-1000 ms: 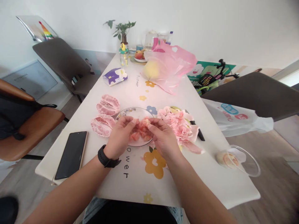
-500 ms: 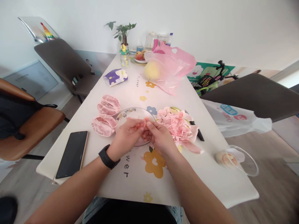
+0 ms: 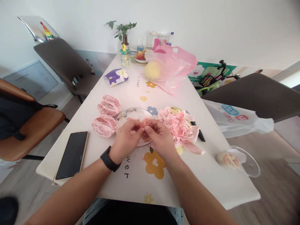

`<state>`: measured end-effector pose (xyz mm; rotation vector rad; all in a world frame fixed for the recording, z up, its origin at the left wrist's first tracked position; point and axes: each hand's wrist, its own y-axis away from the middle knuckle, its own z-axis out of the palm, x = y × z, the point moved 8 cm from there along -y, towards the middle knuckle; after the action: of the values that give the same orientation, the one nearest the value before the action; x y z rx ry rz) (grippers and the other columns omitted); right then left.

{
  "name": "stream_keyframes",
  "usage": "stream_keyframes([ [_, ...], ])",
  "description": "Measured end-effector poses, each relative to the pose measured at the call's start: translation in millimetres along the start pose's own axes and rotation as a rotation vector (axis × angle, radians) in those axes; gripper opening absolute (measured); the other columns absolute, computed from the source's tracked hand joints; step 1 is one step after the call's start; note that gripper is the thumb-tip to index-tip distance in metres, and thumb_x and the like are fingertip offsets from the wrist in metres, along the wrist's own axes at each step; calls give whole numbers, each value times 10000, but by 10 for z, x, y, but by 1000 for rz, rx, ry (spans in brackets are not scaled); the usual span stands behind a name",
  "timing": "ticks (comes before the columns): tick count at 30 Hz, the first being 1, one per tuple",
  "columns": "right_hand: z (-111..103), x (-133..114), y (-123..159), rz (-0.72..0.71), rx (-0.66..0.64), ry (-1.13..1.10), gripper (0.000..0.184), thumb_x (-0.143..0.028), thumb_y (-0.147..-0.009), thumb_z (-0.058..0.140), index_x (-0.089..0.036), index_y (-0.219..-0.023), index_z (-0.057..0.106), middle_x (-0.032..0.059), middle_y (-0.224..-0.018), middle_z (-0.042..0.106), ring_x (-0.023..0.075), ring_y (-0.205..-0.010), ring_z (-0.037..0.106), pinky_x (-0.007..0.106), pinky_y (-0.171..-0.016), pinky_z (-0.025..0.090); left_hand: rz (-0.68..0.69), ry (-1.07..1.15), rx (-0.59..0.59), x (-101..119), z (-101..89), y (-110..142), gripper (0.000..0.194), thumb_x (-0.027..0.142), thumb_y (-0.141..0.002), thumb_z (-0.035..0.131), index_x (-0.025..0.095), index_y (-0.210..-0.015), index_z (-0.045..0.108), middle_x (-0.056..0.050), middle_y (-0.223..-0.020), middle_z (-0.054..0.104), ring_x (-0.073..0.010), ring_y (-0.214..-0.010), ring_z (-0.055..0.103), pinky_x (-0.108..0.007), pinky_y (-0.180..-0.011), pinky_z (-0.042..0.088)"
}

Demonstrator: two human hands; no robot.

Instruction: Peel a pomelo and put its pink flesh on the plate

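Over a white plate (image 3: 122, 116) with a dark rim, my left hand (image 3: 127, 136) and my right hand (image 3: 161, 136) meet, both closed on a piece of pink pomelo flesh (image 3: 143, 124). Fingers and thumbs hide much of that piece. Some pink flesh also lies on the plate behind my hands. Left of the plate rest two peeled pomelo chunks (image 3: 109, 105), one behind the other. To the right is a heap of pomelo peel and membrane (image 3: 179, 126), with a black-handled knife (image 3: 200, 135) partly under it.
A phone (image 3: 72, 155) lies at the table's left edge and a clear plastic cup (image 3: 231, 161) on its side at the right. Farther back are a purple tissue pack (image 3: 116, 77), a pink plastic bag (image 3: 172, 67) with a yellow pomelo (image 3: 152, 71), a lidded bottle (image 3: 124, 57) and a fruit plate (image 3: 140, 61).
My fingers have shifted on the pomelo piece, the right hand's fingers now curled over it with the thumb lower. More flesh shows on the plate. The other things have stayed in place.
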<state>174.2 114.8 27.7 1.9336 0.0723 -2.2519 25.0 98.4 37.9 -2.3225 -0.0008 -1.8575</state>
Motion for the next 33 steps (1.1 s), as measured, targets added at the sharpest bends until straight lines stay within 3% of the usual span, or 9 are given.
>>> stream_keyframes([
  [5,-42,-28,61,-71,90,134,181,-407,-897,736,-273,-1009,690,15,-904,720,186,-748,698,353,-704,594,23,-59,-8,26,20,10,72,279,-900,702,228,-950,701,-40,-898,721,-204,-850,665,-337,-809,504],
  [8,-65,-59,90,-110,135,270,128,-375,-913,702,-274,-990,696,29,-956,726,197,-804,692,363,-744,584,105,-153,10,122,14,7,14,226,-882,683,225,-894,679,-30,-892,677,-190,-844,630,-325,-800,488],
  [11,-79,-76,79,-91,127,263,105,-345,-891,705,-260,-952,696,22,-901,717,184,-776,671,346,-716,573,156,-205,-5,194,24,5,38,217,-853,692,217,-870,659,-26,-911,636,-175,-841,603,-311,-783,482],
  [16,-12,22,9,124,-115,-45,139,-333,-804,763,-238,-857,676,-39,-684,657,121,-544,571,285,-538,512,-30,-4,-218,89,123,3,90,253,-848,692,209,-821,618,0,-802,619,-143,-719,551,-277,-671,450],
  [19,-10,40,4,186,-189,-114,171,-334,-785,795,-235,-818,660,-48,-659,656,106,-519,545,268,-508,495,-82,100,-312,84,161,7,99,249,-829,700,203,-813,614,6,-783,599,-137,-718,540,-270,-667,440],
  [22,-15,4,15,155,-190,-48,144,-309,-794,778,-238,-798,653,-52,-633,648,110,-521,551,274,-521,499,-128,118,-330,56,165,-1,118,258,-817,700,200,-795,600,17,-760,563,-129,-700,510,-262,-642,411],
  [28,-50,-96,44,24,-55,208,65,-257,-816,727,-240,-819,664,-41,-704,662,130,-581,608,282,-550,489,-167,87,-261,8,141,-18,139,245,-780,695,199,-755,566,28,-735,528,-121,-674,460,-257,-621,366],
  [30,-51,-95,42,20,-58,176,72,-264,-819,728,-241,-822,660,-44,-686,657,126,-568,599,283,-552,496,-163,127,-261,41,138,-19,122,232,-783,681,199,-761,567,32,-725,524,-116,-668,457,-255,-626,362],
  [33,-34,-28,33,113,-145,48,114,-284,-804,754,-237,-799,650,-56,-616,634,116,-516,565,275,-521,495,-212,227,-361,65,191,7,128,248,-804,677,201,-761,566,38,-669,527,-108,-622,450,-256,-605,345],
])
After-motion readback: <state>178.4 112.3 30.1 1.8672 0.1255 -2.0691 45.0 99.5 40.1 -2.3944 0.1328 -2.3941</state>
